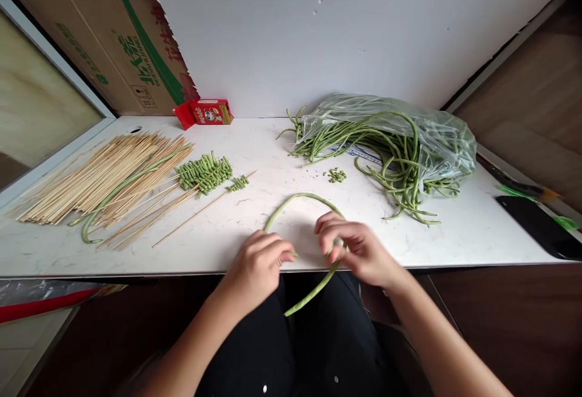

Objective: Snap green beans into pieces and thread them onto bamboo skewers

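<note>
A long green bean (302,195) arches over the table's front edge between my two hands. My left hand (261,260) is closed around one stretch of it, and a short green tip pokes out past the thumb and forefinger. My right hand (357,248) is closed on the bean too, with the fingers bent inward. Below the right hand a length of bean slants down over my lap. Something small and pale shows between the right fingers; I cannot make it out. Beyond the hands lies a small heap of short bean ends (336,175).
Bamboo skewers (104,176) lie at left with loose beans across them. Several skewers carry cut bean pieces (204,173); one lone skewer (195,218) lies nearer. Uncut long beans (404,166) spill from a plastic bag (448,136). A red box (213,112) and a black phone (539,227) flank them.
</note>
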`<state>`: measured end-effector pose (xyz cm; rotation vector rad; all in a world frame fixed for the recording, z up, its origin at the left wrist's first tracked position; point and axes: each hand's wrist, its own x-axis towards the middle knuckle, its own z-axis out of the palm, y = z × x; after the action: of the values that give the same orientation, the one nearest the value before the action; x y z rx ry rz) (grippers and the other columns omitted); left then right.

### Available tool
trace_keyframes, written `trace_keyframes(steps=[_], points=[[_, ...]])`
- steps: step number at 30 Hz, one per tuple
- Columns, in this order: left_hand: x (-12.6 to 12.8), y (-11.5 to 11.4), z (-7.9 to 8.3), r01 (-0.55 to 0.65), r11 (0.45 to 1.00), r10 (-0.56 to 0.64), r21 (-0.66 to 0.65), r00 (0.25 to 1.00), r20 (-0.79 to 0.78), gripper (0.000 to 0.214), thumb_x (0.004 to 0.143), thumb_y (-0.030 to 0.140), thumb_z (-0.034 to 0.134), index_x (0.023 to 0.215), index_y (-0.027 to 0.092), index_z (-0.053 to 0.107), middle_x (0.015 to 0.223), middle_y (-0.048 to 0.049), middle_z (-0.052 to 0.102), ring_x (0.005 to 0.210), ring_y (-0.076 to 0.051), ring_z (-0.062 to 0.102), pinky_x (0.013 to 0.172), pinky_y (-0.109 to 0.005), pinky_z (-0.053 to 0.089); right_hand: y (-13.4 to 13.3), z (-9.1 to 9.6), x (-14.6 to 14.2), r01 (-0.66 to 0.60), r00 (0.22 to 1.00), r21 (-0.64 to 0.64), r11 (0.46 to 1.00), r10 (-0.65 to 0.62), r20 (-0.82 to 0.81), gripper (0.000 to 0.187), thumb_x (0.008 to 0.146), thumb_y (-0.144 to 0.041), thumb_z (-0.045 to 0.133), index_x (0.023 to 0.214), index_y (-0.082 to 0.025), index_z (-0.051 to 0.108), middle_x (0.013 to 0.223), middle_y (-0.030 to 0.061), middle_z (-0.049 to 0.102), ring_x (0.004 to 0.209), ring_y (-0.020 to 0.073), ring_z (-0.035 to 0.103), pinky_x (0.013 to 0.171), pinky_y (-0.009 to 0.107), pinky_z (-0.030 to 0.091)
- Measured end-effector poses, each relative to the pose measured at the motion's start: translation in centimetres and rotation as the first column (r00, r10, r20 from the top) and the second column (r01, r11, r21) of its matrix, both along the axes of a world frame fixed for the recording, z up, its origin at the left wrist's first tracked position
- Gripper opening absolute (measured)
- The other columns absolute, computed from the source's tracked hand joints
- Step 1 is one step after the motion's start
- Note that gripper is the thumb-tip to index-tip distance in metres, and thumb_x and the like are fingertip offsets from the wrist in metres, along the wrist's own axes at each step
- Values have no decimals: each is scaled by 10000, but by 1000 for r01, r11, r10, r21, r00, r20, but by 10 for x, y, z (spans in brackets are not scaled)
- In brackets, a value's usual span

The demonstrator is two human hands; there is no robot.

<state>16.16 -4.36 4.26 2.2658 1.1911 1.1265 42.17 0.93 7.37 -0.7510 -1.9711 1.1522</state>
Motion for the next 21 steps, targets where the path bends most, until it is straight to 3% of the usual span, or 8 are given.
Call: trace_keyframes(steps=[2,5,8,11,16,21], points=[[-8,3,2,-64,998,63,13,997,46,122,1020,118,614,967,203,684,870,-33,734,837,-187,642,773,-305,503,10,1,17,155,987,70,985,-152,-55,267,926,-517,775,860,-258,779,828,85,727,1051,324,649,954,501,532],[-11,4,8,-59,998,60,-13,996,70,31,1016,180,665,1003,204,679,896,-37,738,860,-182,674,790,-300,532,24,-6,39,413,903,224,883,-428,22,232,897,-508,811,929,-279,817,900,94,757,1052,337,654,980,518,517],[-9,2,11,-57,998,58,-7,996,70,25,1020,195,665,1023,207,687,901,-46,743,856,-183,682,790,-304,541,34,-23,49,497,767,407,766,-608,207,297,934,-545,749,987,-270,846,909,106,748,969,331,617,917,518,515],[-16,4,14,-105,994,104,4,992,75,47,1018,182,657,1029,199,700,913,-54,739,843,-176,680,779,-297,543,38,-39,54,504,663,501,703,-687,297,342,966,-542,697,1013,-242,854,906,116,740,958,331,578,901,511,509],[-49,11,26,-228,969,224,96,973,50,59,1009,200,671,1028,194,726,917,-47,742,800,-155,675,755,-276,550,43,-44,64,475,648,512,716,-678,346,384,956,-561,703,1061,-219,842,925,125,734,987,341,571,913,515,517],[-68,12,38,-420,884,404,203,907,117,65,979,237,722,1025,219,764,953,-41,765,866,-190,703,804,-318,564,37,-25,59,538,713,392,746,-651,261,361,1001,-520,659,1163,-229,799,1043,117,756,1046,323,619,844,458,531]])
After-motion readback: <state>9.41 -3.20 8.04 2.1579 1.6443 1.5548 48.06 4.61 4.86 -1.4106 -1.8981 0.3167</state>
